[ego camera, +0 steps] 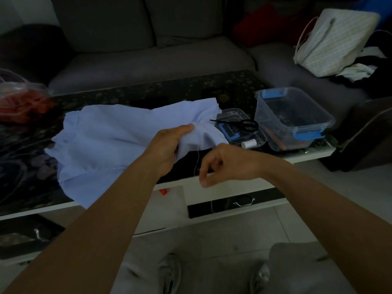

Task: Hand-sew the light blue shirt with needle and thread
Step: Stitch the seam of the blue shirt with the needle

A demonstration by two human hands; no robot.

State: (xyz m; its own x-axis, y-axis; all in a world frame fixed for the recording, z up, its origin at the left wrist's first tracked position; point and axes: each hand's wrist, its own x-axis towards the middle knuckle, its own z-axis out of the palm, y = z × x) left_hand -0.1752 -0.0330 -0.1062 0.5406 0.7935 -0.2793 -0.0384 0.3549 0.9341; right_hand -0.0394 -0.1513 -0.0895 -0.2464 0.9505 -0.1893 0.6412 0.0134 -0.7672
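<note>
Forearms (101, 225) enter from below. Left hand (167, 145) grips the light blue shirt (106, 132), bunched at centre and spread leftward over the table (169, 90); right hand (224, 164) pinches the thread (196, 158) below it with curled fingers.

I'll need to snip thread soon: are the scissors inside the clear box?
No, the scissors lie on the flat lid beside the clear box, not in it.
</note>
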